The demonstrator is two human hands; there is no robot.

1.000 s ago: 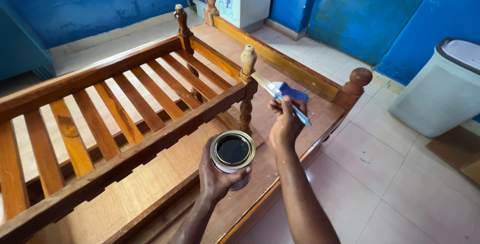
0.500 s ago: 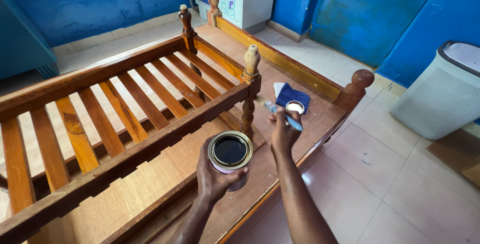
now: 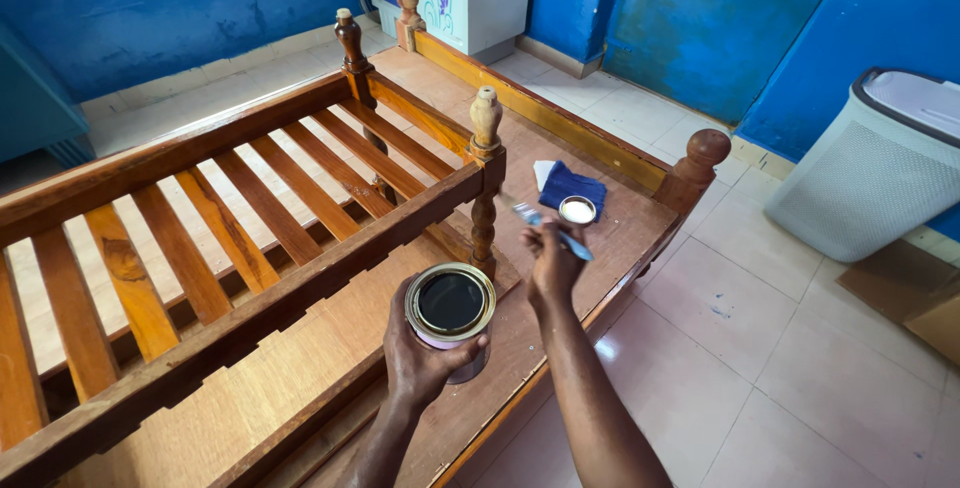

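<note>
Blue-walled room, wooden cot (image 3: pixel 300 208): left hand (image 3: pixel 425 353) wrapped round open varnish tin (image 3: pixel 450 306); right hand (image 3: pixel 553 266) pinching paintbrush (image 3: pixel 545 220).

head cam | looks steeply down, forward | close over hands (image 3: pixel 480 318) | single view

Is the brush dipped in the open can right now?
No, the brush in the right hand is up near the turned post, apart from the can that the left hand holds.

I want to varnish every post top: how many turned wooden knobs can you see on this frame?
4: pale knob nearest the brush, dark knob behind it, far knob by the cabinet, round knob at right. Others may lie outside view.
</note>
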